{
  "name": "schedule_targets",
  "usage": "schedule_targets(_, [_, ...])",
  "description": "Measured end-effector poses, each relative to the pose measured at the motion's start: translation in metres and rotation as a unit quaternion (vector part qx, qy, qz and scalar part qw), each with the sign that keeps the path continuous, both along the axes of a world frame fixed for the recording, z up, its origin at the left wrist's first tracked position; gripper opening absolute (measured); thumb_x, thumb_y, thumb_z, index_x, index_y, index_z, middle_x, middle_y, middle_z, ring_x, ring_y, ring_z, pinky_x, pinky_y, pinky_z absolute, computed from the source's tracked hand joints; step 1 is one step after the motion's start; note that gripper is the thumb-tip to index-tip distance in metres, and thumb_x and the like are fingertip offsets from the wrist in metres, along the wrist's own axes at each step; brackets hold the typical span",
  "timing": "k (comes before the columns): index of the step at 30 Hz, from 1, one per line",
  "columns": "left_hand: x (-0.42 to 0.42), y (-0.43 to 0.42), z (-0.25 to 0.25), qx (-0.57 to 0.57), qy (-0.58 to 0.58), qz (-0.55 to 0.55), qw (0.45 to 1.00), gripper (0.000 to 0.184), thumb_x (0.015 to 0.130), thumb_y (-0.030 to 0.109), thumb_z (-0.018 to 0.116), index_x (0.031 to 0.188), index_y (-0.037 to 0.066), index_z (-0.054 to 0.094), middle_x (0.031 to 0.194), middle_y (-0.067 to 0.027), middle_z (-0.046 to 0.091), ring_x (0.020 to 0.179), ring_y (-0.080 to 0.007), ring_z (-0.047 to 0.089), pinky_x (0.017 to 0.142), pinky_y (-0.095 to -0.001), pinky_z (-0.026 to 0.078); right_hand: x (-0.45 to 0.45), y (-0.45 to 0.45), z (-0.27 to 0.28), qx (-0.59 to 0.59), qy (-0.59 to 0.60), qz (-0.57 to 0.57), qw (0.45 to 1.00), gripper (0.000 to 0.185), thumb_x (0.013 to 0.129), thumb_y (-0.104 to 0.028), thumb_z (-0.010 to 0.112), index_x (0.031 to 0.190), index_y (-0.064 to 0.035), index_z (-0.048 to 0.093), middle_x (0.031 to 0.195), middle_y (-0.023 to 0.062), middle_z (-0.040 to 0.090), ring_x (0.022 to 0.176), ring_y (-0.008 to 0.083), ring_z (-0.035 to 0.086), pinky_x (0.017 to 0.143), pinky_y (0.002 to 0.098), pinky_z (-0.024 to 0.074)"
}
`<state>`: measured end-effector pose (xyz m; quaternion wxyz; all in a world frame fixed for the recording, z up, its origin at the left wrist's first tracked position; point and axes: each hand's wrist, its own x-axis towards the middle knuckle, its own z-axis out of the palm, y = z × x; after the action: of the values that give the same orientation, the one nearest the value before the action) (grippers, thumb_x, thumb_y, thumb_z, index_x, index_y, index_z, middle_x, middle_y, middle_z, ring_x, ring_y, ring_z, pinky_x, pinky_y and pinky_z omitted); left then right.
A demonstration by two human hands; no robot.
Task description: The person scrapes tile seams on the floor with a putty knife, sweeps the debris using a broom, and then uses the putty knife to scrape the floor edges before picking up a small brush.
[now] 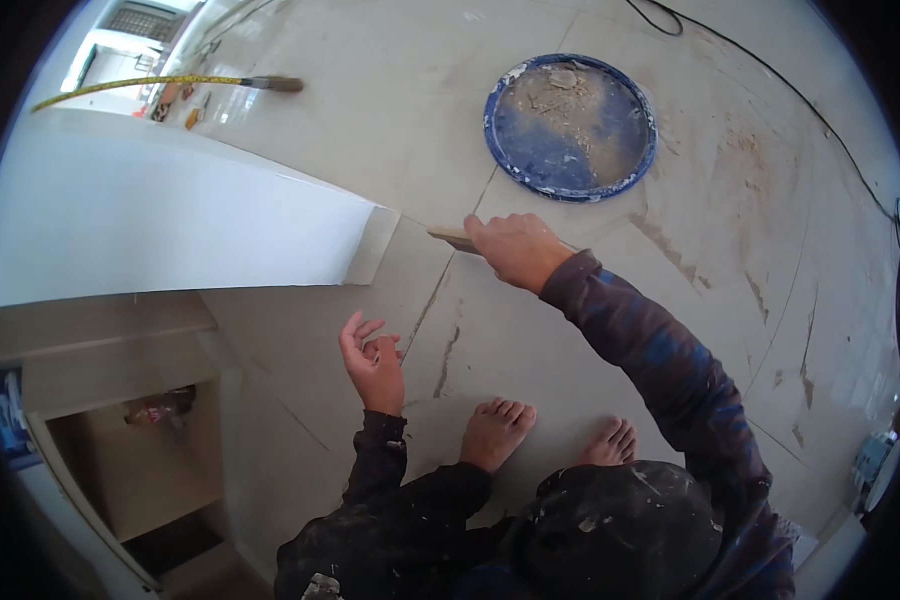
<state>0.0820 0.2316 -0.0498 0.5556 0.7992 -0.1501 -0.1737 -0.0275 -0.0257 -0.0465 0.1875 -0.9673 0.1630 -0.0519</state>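
Observation:
My right hand is closed around a flat, tan, wood-coloured strip, its narrow end pointing left over the tiled floor. Most of that strip is hidden by the fingers, so its exact kind does not show. My left hand is raised above the floor with loosely bent fingers apart and nothing in them. It is nearest to the end of a white boxed-in ledge. Beyond my right hand, a round blue lid or shallow tray lies on the tiles, holding crumbly tan debris and dusty residue.
A brush with a long yellow patterned handle lies at upper left. Below the ledge is a wooden cabinet compartment. A black cable curves along the right. Brown smears mark the floor. My bare feet stand close by.

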Motion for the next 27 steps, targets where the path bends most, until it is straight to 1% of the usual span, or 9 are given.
schedule_targets(1, [-0.001,0.002,0.001,-0.003,0.002,-0.005,1.000,0.048,0.086,0.000,0.050,0.132,0.002,0.038,0.116,-0.0118,0.052,0.081,-0.0144,0.060,0.062,-0.0253,0.051,0.008,0.003,0.000,-0.013,-0.007,0.004,1.000,0.015,0.086,-0.013,0.052,0.096,-0.0023,0.055,0.071,0.0106,0.067,0.067,0.0283,0.068,0.056,0.0389,0.0520])
schedule_targets(4, [-0.001,0.005,0.012,0.013,0.009,0.013,1.000,0.047,0.086,0.000,0.049,0.132,0.002,0.037,0.114,-0.0116,0.052,0.082,-0.0144,0.060,0.063,-0.0251,0.051,0.040,0.008,-0.005,-0.052,-0.051,-0.007,0.997,0.023,0.085,-0.012,0.053,0.104,0.0004,0.055,0.071,0.0104,0.067,0.067,0.0280,0.068,0.054,0.0388,0.0518])
schedule_targets(5, [-0.001,0.008,0.013,0.014,0.010,0.014,1.000,0.047,0.086,0.000,0.049,0.132,0.003,0.037,0.114,-0.0113,0.053,0.082,-0.0144,0.060,0.063,-0.0252,0.051,0.051,0.010,-0.009,-0.056,-0.054,0.001,0.997,0.023,0.085,-0.012,0.053,0.104,0.0004,0.055,0.071,0.0104,0.067,0.067,0.0280,0.068,0.054,0.0388,0.0518])
schedule_targets(7, [0.001,0.012,0.018,0.012,0.008,0.022,1.000,0.047,0.087,0.000,0.049,0.132,0.003,0.037,0.113,-0.0111,0.053,0.082,-0.0144,0.060,0.064,-0.0253,0.051,0.071,0.013,-0.013,-0.047,-0.038,-0.003,0.998,0.031,0.085,-0.011,0.052,0.113,0.0022,0.053,0.072,0.0109,0.067,0.068,0.0274,0.068,0.055,0.0383,0.0519])
schedule_targets(10, [0.004,0.018,0.020,0.015,0.013,0.028,0.999,0.047,0.086,-0.001,0.048,0.131,0.002,0.037,0.111,-0.0101,0.054,0.082,-0.0141,0.060,0.063,-0.0245,0.051,0.086,0.017,-0.019,-0.054,-0.058,-0.007,0.997,0.033,0.085,-0.010,0.051,0.115,0.0029,0.052,0.072,0.0105,0.067,0.068,0.0278,0.068,0.055,0.0383,0.0521])
schedule_targets(17, [0.005,0.033,0.012,0.000,0.046,0.044,0.998,0.047,0.086,-0.001,0.050,0.131,0.003,0.037,0.109,-0.0100,0.054,0.082,-0.0153,0.060,0.067,-0.0241,0.047,0.093,0.028,-0.021,-0.049,-0.060,-0.011,0.997,0.016,0.084,-0.007,0.052,0.097,0.0003,0.049,0.066,0.0118,0.065,0.063,0.0284,0.068,0.053,0.0392,0.0528])
schedule_targets(19, [0.006,0.030,0.014,-0.005,0.050,0.048,0.998,0.047,0.086,-0.002,0.050,0.131,0.003,0.038,0.109,-0.0099,0.054,0.082,-0.0152,0.060,0.068,-0.0236,0.047,0.086,0.034,-0.018,-0.024,-0.045,-0.023,0.998,0.009,0.087,-0.007,0.048,0.094,-0.0028,0.045,0.067,0.0151,0.064,0.065,0.0325,0.067,0.054,0.0434,0.0518])
schedule_targets(24, [0.007,0.022,0.026,0.027,0.022,0.026,0.999,0.047,0.086,-0.002,0.050,0.131,0.003,0.038,0.106,-0.0105,0.056,0.080,-0.0130,0.060,0.067,-0.0228,0.047,0.045,0.036,-0.015,-0.027,0.021,-0.023,0.999,0.012,0.088,-0.008,0.048,0.098,-0.0020,0.045,0.067,0.0143,0.064,0.065,0.0319,0.066,0.053,0.0434,0.0515])
schedule_targets(27, [0.013,0.034,0.007,0.024,0.022,0.023,0.999,0.047,0.085,-0.002,0.050,0.131,0.003,0.038,0.106,-0.0106,0.057,0.081,-0.0127,0.061,0.066,-0.0225,0.047,-0.001,0.035,-0.008,-0.031,0.069,-0.023,0.997,0.020,0.087,-0.008,0.048,0.106,-0.0011,0.045,0.067,0.0126,0.063,0.063,0.0313,0.065,0.052,0.0426,0.0504])
